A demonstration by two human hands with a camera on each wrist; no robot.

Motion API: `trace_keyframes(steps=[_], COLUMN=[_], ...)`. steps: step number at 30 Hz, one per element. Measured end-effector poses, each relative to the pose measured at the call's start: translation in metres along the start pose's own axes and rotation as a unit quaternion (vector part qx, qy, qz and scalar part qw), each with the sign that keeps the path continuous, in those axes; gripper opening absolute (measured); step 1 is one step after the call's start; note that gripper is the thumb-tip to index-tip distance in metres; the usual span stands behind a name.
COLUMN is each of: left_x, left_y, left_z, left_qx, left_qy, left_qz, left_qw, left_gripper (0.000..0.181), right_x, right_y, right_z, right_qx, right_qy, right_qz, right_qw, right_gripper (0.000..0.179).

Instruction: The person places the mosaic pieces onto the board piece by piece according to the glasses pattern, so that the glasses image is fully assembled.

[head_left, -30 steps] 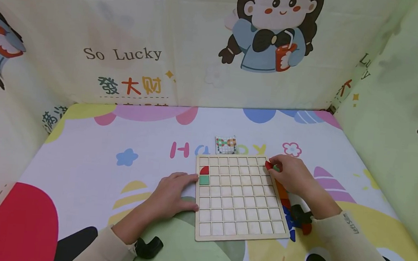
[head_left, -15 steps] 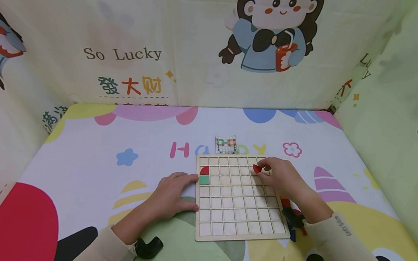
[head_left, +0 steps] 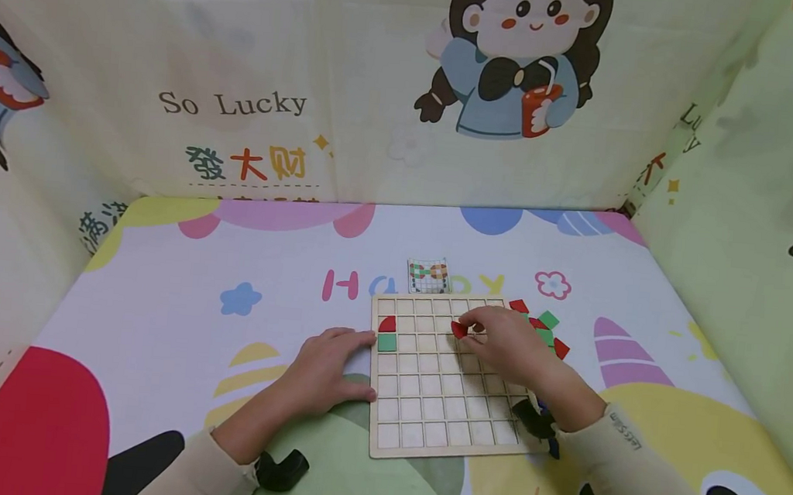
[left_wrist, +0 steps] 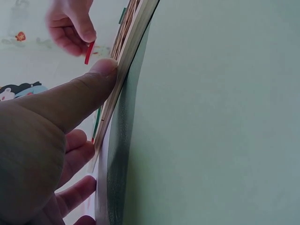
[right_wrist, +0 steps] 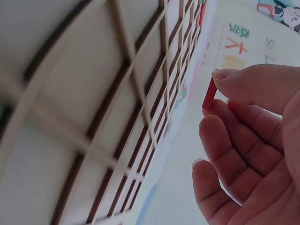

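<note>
My right hand (head_left: pixel 504 343) pinches a small red tile (head_left: pixel 458 329) between thumb and forefinger, over the upper part of a wooden grid board (head_left: pixel 422 451). In the right wrist view the red tile (right_wrist: pixel 210 93) appears edge-on, apart from the grid. My left hand (head_left: pixel 327 370) touches the board's left edge with thumb and fingers extended; the thumb (left_wrist: pixel 89 93) lies against the rim in the left wrist view. A red quarter-round tile (head_left: pixel 387 324) and a green square tile (head_left: pixel 387 342) sit in the board's left column, one below the other.
Loose red and green tiles (head_left: pixel 545 331) lie to the right of the board. A small card with a coloured grid pattern (head_left: pixel 428 275) lies just behind it. Printed cloth covers the table, and a printed curtain (head_left: pixel 258 50) stands behind.
My right hand has moved left from the board's right edge to over the grid, carrying the red tile. Loose tiles on the right have come into view. The left hand stays put.
</note>
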State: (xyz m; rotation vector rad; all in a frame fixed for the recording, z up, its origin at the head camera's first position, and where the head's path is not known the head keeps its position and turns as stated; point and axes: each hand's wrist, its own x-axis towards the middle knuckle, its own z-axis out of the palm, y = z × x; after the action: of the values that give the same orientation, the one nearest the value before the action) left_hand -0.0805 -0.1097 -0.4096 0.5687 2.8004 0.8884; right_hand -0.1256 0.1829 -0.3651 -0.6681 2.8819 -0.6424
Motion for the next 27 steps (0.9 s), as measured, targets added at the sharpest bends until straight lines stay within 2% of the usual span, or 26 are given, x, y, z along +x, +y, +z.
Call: trace_keyframes(steps=[8,19,27], left_x=[0.000,0.000,-0.001], left_y=[0.000,0.001,0.001], left_z=[0.000,0.000,-0.001], left_qx=[0.000,0.000,-0.003], left_qy=[-0.003,0.001,0.002], left_qz=[-0.002,-0.004,-0.001], left_qw=[1.0000,1.0000,1.0000], left_gripper=[0.076,0.075,0.076], right_x=[0.005,0.012,0.017], right_y=[-0.020,-0.047,-0.059], right_z=[0.009,0.023,0.033], right_qx=[-0.002,0.000,0.005], right_qy=[-0.027,-0.047,-0.064], right_qz=[0.001,-0.029,-0.049], right_qw=[0.9996,0.9985,0.9968], right_gripper=[0.020,0.018,0.014])
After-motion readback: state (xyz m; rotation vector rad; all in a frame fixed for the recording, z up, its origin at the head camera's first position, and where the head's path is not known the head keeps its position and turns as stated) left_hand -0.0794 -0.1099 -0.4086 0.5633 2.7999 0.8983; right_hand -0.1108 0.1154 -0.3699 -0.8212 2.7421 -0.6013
